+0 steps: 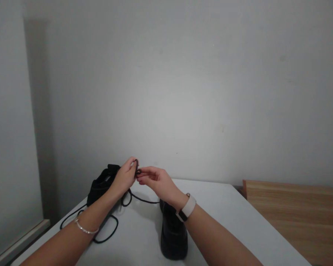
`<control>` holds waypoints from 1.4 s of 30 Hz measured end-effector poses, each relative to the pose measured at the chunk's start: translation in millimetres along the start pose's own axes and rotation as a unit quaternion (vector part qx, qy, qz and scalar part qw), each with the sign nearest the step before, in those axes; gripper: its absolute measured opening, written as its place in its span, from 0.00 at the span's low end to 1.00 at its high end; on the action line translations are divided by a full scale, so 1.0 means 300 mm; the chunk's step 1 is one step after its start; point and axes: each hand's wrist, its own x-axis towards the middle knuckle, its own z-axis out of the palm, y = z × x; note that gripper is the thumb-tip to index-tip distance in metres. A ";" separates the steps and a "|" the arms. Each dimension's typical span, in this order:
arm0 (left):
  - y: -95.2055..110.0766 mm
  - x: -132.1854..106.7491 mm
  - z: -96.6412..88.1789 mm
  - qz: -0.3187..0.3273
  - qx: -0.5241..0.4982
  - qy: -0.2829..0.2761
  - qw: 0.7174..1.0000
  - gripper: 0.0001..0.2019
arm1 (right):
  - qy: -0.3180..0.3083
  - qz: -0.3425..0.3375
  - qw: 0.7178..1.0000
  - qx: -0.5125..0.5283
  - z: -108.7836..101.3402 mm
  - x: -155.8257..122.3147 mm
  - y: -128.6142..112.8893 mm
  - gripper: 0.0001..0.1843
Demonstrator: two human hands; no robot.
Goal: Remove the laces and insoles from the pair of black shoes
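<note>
My left hand [125, 176] and my right hand [155, 181] meet above a white table [224, 221], fingers pinched together on a thin black shoelace [138, 171]. The lace hangs down from the hands and trails in loops [108, 229] across the table to the left. One black shoe [101, 184] stands behind my left hand near the wall. A second black shoe [173, 236] lies under my right wrist, toe pointing toward me. My left wrist wears a thin silver bracelet, my right wrist a pale band.
A grey wall rises directly behind the table. A wooden surface [294, 207] adjoins the table on the right. At the far left a pale panel and a ledge [19, 240] run beside the table's left edge.
</note>
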 end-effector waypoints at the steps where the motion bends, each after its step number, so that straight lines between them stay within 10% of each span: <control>1: -0.020 0.001 -0.032 0.005 0.004 0.011 1.000 0.16 | 0.010 0.005 1.000 -0.021 -0.013 -0.012 0.001 0.16; 6: -0.150 -0.041 -0.160 -0.015 0.013 0.007 1.000 0.18 | 0.009 0.049 0.988 -0.148 -0.121 -0.100 0.016 0.11; 12: -0.262 -0.155 -0.203 -0.010 0.129 -0.192 0.973 0.06 | -0.017 0.048 0.910 -0.412 -0.215 -0.193 -0.026 0.09; 19: -0.197 -0.184 -0.220 0.013 0.167 -0.242 0.956 0.28 | -0.155 0.136 0.818 -0.537 -0.243 -0.244 -0.093 0.38; 32: -0.020 -0.183 0.183 0.163 0.196 -0.299 0.920 0.22 | -0.123 0.106 0.631 -0.759 -0.211 -0.203 0.038 0.32; 42: -0.125 -0.112 0.291 0.150 0.254 -0.325 0.898 0.25 | -0.084 0.106 0.689 -0.712 -0.251 -0.215 0.024 0.15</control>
